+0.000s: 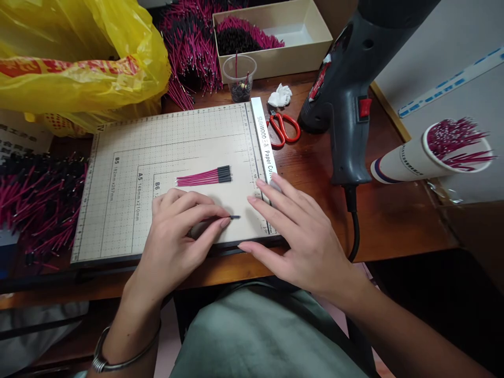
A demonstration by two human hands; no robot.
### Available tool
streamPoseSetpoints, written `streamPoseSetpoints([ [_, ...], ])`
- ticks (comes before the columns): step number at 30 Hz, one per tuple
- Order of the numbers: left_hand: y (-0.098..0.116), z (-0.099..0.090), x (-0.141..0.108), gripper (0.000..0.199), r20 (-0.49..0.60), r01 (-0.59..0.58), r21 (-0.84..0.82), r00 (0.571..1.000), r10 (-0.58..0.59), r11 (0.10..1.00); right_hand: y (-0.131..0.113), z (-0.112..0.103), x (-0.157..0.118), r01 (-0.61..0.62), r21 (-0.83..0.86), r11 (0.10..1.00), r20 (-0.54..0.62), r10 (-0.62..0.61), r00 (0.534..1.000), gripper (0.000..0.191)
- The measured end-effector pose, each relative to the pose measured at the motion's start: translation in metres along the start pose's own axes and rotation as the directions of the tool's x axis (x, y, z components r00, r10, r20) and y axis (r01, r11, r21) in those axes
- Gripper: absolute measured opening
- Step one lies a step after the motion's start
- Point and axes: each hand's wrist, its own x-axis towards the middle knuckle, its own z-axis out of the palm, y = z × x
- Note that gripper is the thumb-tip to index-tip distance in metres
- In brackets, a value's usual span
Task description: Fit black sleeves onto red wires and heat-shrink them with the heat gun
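Over the gridded paper cutter board (185,131), my left hand (177,226) pinches a thin wire by thumb and forefinger. Only the wire's black sleeved end (235,217) shows past the fingertips; the rest is hidden under the hand. My right hand (295,231) rests palm down at the board's right edge, fingers spread, fingertips against the white cutter rail (263,134). Nothing shows in it. Just above my left hand lies a small row of magenta wires (200,177) with black sleeves on their right ends.
Red-handled scissors (284,130), a crumpled tissue (280,96) and a clear cup (240,79) stand behind the board. At right are a heat gun (346,105) and a paper cup (409,157) of wires. A wire-filled box (275,63), wire piles (43,205) and a yellow bag (86,94) surround it.
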Motion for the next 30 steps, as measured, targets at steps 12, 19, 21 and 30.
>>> streamPoseSetpoints([
  [12,-0.003,-0.008,0.020,0.015,-0.140,0.062,0.154,0.989,-0.040,0.986,0.003,0.011,0.007,-0.024,-0.044,0.999,0.033,0.025,0.999,0.077],
  [19,-0.006,-0.007,0.041,0.020,-0.042,0.080,0.318,0.997,-0.070,0.945,0.002,0.012,0.007,-0.021,-0.067,0.998,0.031,0.023,0.999,0.076],
  [21,-0.006,-0.007,0.040,0.021,-0.018,0.074,0.307,0.997,-0.072,0.949,0.002,0.012,0.007,-0.015,-0.060,0.998,0.026,0.017,1.000,0.076],
  [30,0.001,-0.015,0.024,0.023,0.109,0.045,0.220,0.992,-0.071,0.974,0.007,0.008,0.006,0.039,0.013,0.999,0.039,-0.039,0.998,0.067],
])
